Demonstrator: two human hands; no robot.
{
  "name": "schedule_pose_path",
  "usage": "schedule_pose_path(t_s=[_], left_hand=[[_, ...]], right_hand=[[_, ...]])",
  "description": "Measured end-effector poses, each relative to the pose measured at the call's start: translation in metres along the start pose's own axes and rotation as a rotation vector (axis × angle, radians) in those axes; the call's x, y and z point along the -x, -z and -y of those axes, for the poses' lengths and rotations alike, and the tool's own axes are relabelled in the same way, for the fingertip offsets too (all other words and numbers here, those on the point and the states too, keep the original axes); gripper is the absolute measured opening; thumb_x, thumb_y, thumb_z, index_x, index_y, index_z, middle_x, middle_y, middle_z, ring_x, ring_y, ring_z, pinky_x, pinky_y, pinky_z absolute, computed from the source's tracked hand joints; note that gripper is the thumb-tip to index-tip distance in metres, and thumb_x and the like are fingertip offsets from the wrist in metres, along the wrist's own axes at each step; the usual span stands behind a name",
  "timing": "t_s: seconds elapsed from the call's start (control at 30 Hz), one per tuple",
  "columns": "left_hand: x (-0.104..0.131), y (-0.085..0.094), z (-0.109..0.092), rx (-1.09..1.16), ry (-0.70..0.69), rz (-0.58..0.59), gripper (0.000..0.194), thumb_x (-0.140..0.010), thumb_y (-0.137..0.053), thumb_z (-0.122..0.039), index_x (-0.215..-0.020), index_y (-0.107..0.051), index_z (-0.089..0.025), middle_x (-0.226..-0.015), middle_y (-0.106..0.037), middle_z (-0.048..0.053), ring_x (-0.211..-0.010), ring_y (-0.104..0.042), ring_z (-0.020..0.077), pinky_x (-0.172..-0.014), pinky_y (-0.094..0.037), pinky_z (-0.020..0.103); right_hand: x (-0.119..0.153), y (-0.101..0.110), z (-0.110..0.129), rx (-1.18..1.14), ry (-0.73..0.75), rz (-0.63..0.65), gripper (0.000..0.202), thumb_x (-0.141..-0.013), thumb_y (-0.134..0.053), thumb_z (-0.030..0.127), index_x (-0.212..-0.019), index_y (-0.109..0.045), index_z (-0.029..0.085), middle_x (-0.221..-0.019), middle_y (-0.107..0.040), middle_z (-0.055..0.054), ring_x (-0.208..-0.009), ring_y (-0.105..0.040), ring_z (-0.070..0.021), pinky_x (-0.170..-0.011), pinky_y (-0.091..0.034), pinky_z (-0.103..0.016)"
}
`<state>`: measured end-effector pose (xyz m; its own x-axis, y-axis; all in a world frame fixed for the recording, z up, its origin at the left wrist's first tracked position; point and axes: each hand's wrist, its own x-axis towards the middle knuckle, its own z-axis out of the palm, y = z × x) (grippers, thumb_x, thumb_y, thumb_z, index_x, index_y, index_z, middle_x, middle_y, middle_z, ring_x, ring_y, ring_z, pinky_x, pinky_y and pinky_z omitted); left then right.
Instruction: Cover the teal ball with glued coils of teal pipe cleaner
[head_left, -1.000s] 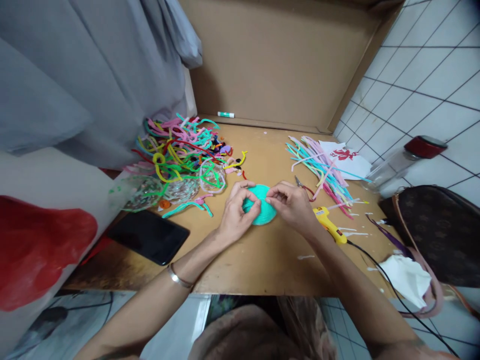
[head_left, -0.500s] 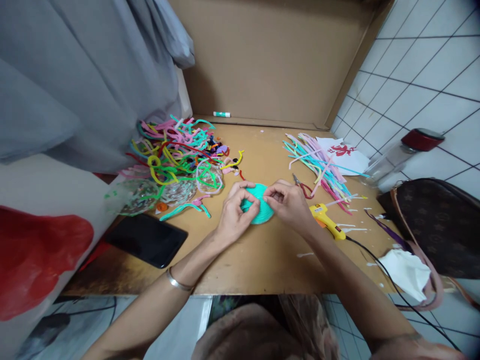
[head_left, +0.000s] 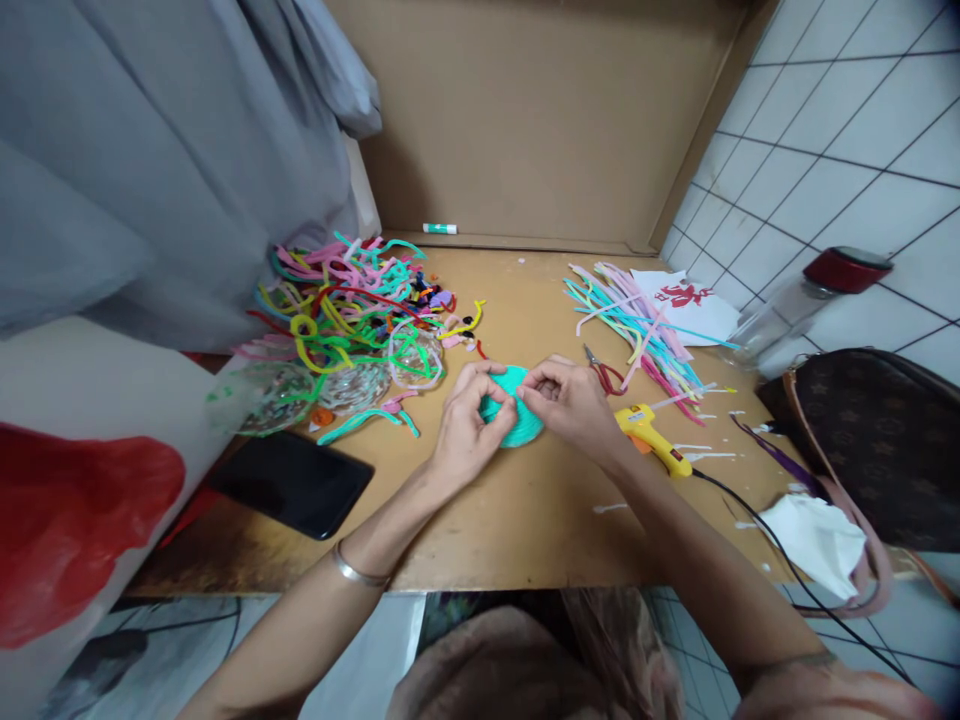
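Observation:
A round turquoise disc [head_left: 526,428], coiled in rings that look like pipe cleaner, is between my hands above the table's middle. My left hand [head_left: 474,415] grips its left side, fingers behind and thumb bent over the front. My right hand [head_left: 567,398] pinches with thumb and index finger at the disc's upper right; whatever lies in that pinch is too small to make out. Just beyond the right hand lie red-handled scissors [head_left: 609,378], and a yellow glue gun [head_left: 654,440] lies beside my right wrist.
Tangled pipe cleaners [head_left: 352,300] and clear plastic containers [head_left: 349,385] are at left, with a black phone [head_left: 300,483] nearer me. Straight pipe cleaners [head_left: 637,325], a bottle [head_left: 795,300], crumpled tissue [head_left: 814,540] and a brown bag [head_left: 877,440] are at right. The glue gun's cord [head_left: 787,560] trails off the edge.
My right hand has shifted slightly left, closer to the left thumb over the disc. The left hand keeps its grip. The whole view has moved a little.

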<state>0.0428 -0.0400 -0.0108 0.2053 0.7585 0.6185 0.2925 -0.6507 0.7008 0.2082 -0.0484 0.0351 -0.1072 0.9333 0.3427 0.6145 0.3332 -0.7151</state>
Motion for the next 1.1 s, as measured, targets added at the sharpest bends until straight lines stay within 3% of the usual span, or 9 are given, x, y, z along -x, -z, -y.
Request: schedule_pose_path(t_s=[0.3,0.43,0.57,0.67,0.73,0.83,0.93,1.0,1.1], left_hand=[[0.000,0.002,-0.002,-0.021,0.022,0.016,0.011,-0.086,-0.061,-0.022,-0.077,-0.055,-0.019,-0.110,-0.063,0.009,-0.109,-0.061,0.0218,-0.094,-0.051,0.039],[0.000,0.002,0.000,-0.006,0.011,0.023,0.011,-0.087,-0.060,-0.023,-0.077,-0.055,-0.019,-0.109,-0.063,0.009,-0.109,-0.061,0.0217,-0.093,-0.051,0.039],[-0.003,0.004,0.003,0.036,0.016,0.058,0.011,-0.088,-0.059,-0.024,-0.079,-0.056,-0.019,-0.115,-0.061,0.010,-0.110,-0.060,0.0213,-0.096,-0.050,0.038],[-0.004,0.003,0.007,0.081,0.046,0.098,0.010,-0.088,-0.059,-0.028,-0.088,-0.057,-0.018,-0.118,-0.058,0.010,-0.112,-0.059,0.0212,-0.099,-0.048,0.038],[-0.003,0.001,0.013,0.116,0.083,0.076,0.022,-0.087,-0.061,-0.032,-0.102,-0.056,-0.019,-0.120,-0.056,0.011,-0.116,-0.058,0.0222,-0.102,-0.046,0.040],[-0.003,-0.001,0.022,0.130,0.234,-0.010,0.045,-0.081,-0.068,-0.042,-0.115,-0.050,-0.019,-0.119,-0.056,0.010,-0.112,-0.057,0.0227,-0.096,-0.050,0.039],[-0.004,0.000,0.028,0.087,0.389,-0.067,0.058,-0.075,-0.074,-0.049,-0.118,-0.048,-0.019,-0.114,-0.056,0.007,-0.089,-0.059,0.0174,-0.079,-0.052,0.033],[-0.005,0.002,0.027,0.059,0.483,-0.020,0.056,-0.077,-0.069,-0.056,-0.115,-0.050,-0.019,-0.105,-0.059,0.006,-0.079,-0.058,0.0162,-0.075,-0.052,0.034],[-0.002,0.003,0.019,0.047,0.608,0.065,0.051,-0.086,-0.054,-0.063,-0.104,-0.056,-0.016,-0.094,-0.065,0.007,-0.085,-0.063,0.0232,-0.083,-0.052,0.042]], right_hand=[[-0.005,-0.004,-0.008,-0.215,-0.141,0.071,0.009,-0.068,-0.063,0.029,-0.067,-0.060,0.020,-0.063,-0.057,0.001,-0.059,-0.047,-0.0112,-0.057,-0.038,-0.025],[-0.014,-0.002,-0.012,-0.308,-0.262,0.160,0.016,-0.061,-0.065,0.030,-0.072,-0.059,0.020,-0.059,-0.052,0.005,-0.055,-0.045,-0.0102,-0.053,-0.035,-0.024],[-0.027,0.004,-0.017,-0.358,-0.277,0.187,0.029,-0.050,-0.070,0.030,-0.074,-0.056,0.021,-0.063,-0.049,0.008,-0.060,-0.042,-0.0093,-0.054,-0.034,-0.022],[-0.031,0.006,-0.021,-0.470,-0.327,0.251,0.035,-0.047,-0.072,0.033,-0.072,-0.051,0.022,-0.065,-0.050,0.008,-0.061,-0.043,-0.0093,-0.055,-0.035,-0.022],[-0.029,0.004,-0.023,-0.541,-0.376,0.274,0.037,-0.047,-0.072,0.035,-0.072,-0.049,0.022,-0.064,-0.050,0.008,-0.061,-0.043,-0.0093,-0.056,-0.035,-0.023],[-0.020,-0.002,-0.025,-0.580,-0.419,0.180,0.036,-0.049,-0.071,0.037,-0.072,-0.047,0.023,-0.062,-0.048,0.009,-0.060,-0.043,-0.0096,-0.056,-0.034,-0.023],[-0.009,-0.011,-0.026,-0.551,-0.469,0.034,0.036,-0.052,-0.070,0.041,-0.069,-0.043,0.024,-0.059,-0.045,0.009,-0.058,-0.041,-0.0105,-0.055,-0.033,-0.024],[-0.002,-0.018,-0.027,-0.512,-0.491,-0.058,0.038,-0.053,-0.070,0.045,-0.067,-0.041,0.024,-0.059,-0.043,0.009,-0.058,-0.040,-0.0106,-0.055,-0.033,-0.024],[0.007,-0.027,-0.030,-0.466,-0.492,-0.137,0.041,-0.056,-0.071,0.048,-0.067,-0.039,0.025,-0.058,-0.042,0.008,-0.058,-0.040,-0.0118,-0.055,-0.033,-0.025]])
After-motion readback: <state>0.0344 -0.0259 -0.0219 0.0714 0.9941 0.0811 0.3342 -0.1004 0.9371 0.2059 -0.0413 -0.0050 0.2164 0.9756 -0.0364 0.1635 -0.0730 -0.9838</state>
